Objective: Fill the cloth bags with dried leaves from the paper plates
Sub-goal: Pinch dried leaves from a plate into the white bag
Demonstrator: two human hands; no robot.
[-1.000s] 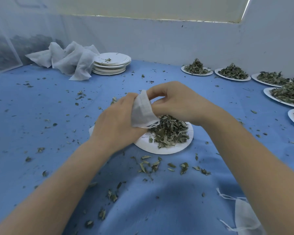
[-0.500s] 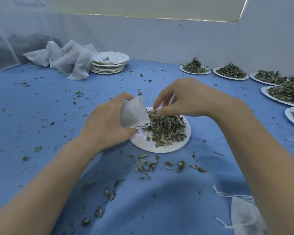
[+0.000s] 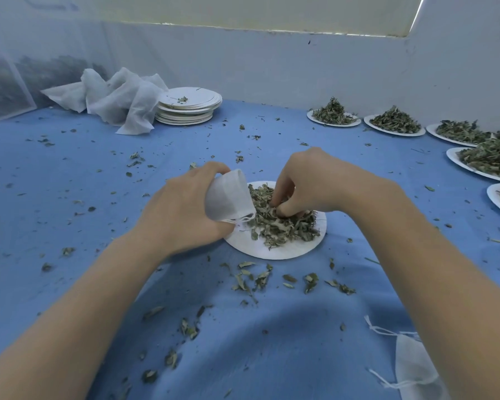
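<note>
A white paper plate (image 3: 274, 251) lies in the middle of the blue cloth, with a pile of dried leaves (image 3: 280, 223) on it. My left hand (image 3: 179, 215) grips a small white cloth bag (image 3: 228, 196) at the plate's left edge, its drawstring mouth turned toward the pile. My right hand (image 3: 315, 183) is down on the pile from the right, fingers curled into the leaves and pinching some. Another cloth bag (image 3: 410, 368) lies flat at the lower right, partly hidden by my right forearm.
Several plates heaped with leaves (image 3: 394, 124) line the back right and right edge. A stack of empty paper plates (image 3: 189, 106) and crumpled white cloth (image 3: 113, 96) sit at the back left. Loose leaf bits (image 3: 260, 280) are scattered over the cloth.
My right hand let go of the bag's mouth and dropped onto the leaf pile, closing its fingers on leaves. My left hand lowered the bag toward the plate.
</note>
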